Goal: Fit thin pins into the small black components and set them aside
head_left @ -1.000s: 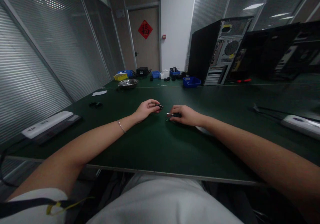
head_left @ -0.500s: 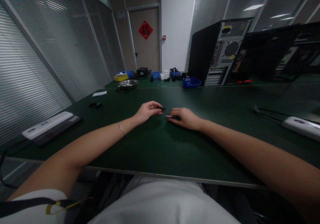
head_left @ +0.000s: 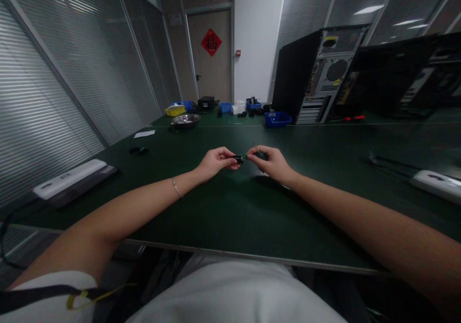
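My left hand [head_left: 216, 163] pinches a small black part [head_left: 238, 159] with some shiny metal on it. Thumb and forefinger of my right hand [head_left: 273, 164] are closed on a tiny green piece [head_left: 245, 156], right at the end of the black part. Whether the two are joined, I cannot tell. A small screwdriver is also tucked in my right hand; its thin shaft [head_left: 256, 148] points up and away over the fingers, and its dark handle is mostly hidden. Both hands are just above the dark green table [head_left: 216, 212].
Small dark and green parts [head_left: 139, 150] lie to the left, near a white-topped device [head_left: 70, 179]. Farther back are a metal dish [head_left: 185, 120], a blue bin [head_left: 277, 119] and a computer tower [head_left: 298, 78]. At right sits another white device [head_left: 437, 184] with a cable.
My right hand has lifted and turned, so the screwdriver's shaft swung from pointing left to pointing up. Its fingertips now pinch a green piece at the black part.
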Demonstrator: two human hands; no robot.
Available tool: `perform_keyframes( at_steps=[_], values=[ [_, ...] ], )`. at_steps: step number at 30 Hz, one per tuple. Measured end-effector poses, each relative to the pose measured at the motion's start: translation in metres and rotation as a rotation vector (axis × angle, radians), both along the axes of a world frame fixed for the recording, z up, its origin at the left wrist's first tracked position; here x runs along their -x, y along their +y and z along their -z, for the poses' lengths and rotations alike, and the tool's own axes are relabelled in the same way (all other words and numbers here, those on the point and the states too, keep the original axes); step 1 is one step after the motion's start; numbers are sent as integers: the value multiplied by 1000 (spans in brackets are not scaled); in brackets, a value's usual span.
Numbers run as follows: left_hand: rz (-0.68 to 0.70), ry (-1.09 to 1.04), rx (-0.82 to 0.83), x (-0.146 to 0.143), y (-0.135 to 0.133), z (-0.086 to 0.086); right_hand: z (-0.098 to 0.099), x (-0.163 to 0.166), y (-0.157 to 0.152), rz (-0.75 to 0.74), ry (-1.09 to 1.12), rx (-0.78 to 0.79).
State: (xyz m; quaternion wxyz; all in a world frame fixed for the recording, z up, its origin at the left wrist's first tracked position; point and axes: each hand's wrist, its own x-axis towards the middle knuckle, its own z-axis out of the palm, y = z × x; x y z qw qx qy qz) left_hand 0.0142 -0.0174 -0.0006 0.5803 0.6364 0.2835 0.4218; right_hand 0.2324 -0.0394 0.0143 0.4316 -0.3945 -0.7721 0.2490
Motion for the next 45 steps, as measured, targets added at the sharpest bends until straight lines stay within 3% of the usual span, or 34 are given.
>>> perform_keyframes(
  at_steps=[3, 6, 14, 21, 26, 34, 41, 45],
  values=[
    [-3, 0, 16, -1, -1, -1, 1, 1, 0, -14, 50, 92],
    [1, 0, 40, -1, -3, -3, 0, 2, -2, -17, 46, 70],
    [19, -24, 63, -8, -9, 1, -2, 4, -13, -42, -172, -367],
    [-3, -74, 95, -14, -18, 0, -2, 3, -17, 61, -527, -522],
    [2, -147, 201, -17, -25, -7, -7, 1, -19, 61, -657, -637],
    [-43, -180, 182, -16, -23, -6, -5, -1, -18, 35, -614, -582],
    [-38, -92, -29, -13, -22, -10, -10, 9, -24, -8, -254, -395],
    [-57, 11, -127, -11, -23, -12, -12, 9, -20, -54, -163, -276]
  ],
)
